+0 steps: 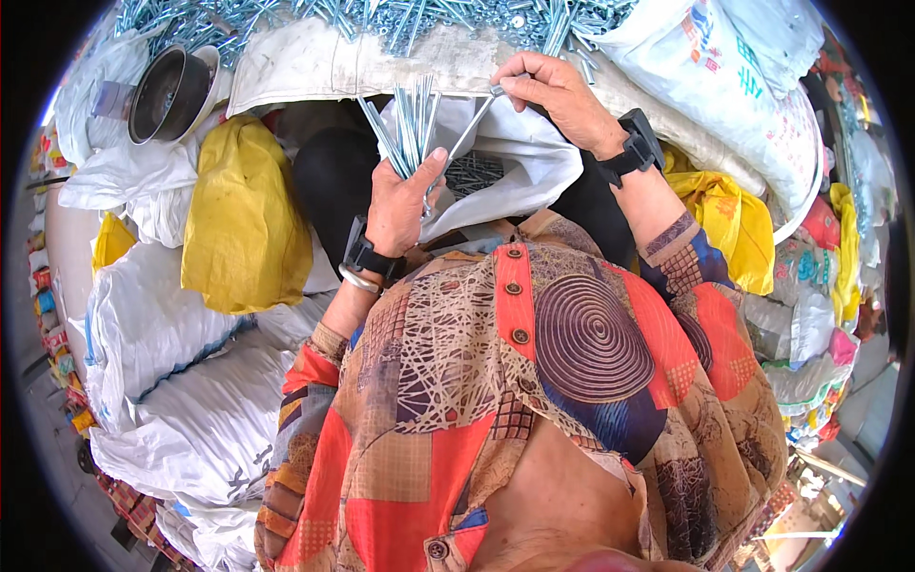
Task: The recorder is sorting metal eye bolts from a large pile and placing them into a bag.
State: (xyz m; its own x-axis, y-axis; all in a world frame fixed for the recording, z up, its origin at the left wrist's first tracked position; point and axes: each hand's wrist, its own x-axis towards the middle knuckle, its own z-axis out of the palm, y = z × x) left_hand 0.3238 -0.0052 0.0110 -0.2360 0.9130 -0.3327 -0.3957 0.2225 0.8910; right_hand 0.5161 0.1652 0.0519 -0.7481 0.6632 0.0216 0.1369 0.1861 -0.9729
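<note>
My left hand point(396, 212) is closed around a bundle of long, thin metal rods point(408, 129), which fan out upward. One rod point(467, 133) leans away from the bundle toward the right. At its upper end, my right hand point(564, 103) pinches a small metal sleeve-like piece point(497, 91) between thumb and fingers; whether it is threaded on is too small to tell. Below the hands, a white woven sack point(543, 181) lies open at my lap, with a mass of darker metal rods point(474, 173) inside.
A heap of metal rods and small hardware point(410, 21) covers the surface ahead, edged by pale cloth point(315, 67). A dark pot point(170, 93) stands far left. Yellow bags point(246, 219) hang at both sides. Filled white sacks point(172, 334) lie left; a printed white sack point(734, 95) leans right.
</note>
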